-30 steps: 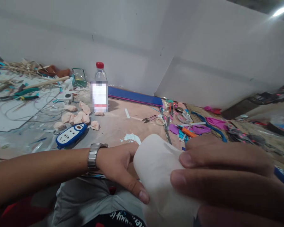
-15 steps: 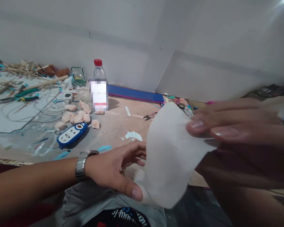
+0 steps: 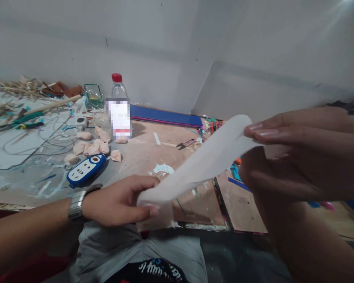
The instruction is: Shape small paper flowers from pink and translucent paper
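Observation:
A long strip of thin white paper-like sheet [image 3: 200,157] stretches slantwise between my hands over the table's front edge. My right hand [image 3: 301,153] pinches its upper right end between thumb and fingertips. At the lower left end, my left hand [image 3: 120,200], with a metal watch on the wrist, is closed round the sheet, thumb in front and fingers behind. There the sheet curls over, and a paler, see-through flap hangs below my thumb. Whether a roll sits inside that curl I cannot tell.
Beyond my hands on the table [image 3: 141,157] are a blue-and-white power strip [image 3: 86,170], crumpled peach lumps [image 3: 97,147], a red-capped bottle [image 3: 117,89], thread snips [image 3: 186,144] and blue sheets [image 3: 165,115]. Green-handled pliers [image 3: 29,118] and wooden sticks [image 3: 20,88] lie at left.
My right hand has moved up and to the right, and my left hand slightly down and left. The white sheet, bunched and wide before, is now drawn out lengthwise between them.

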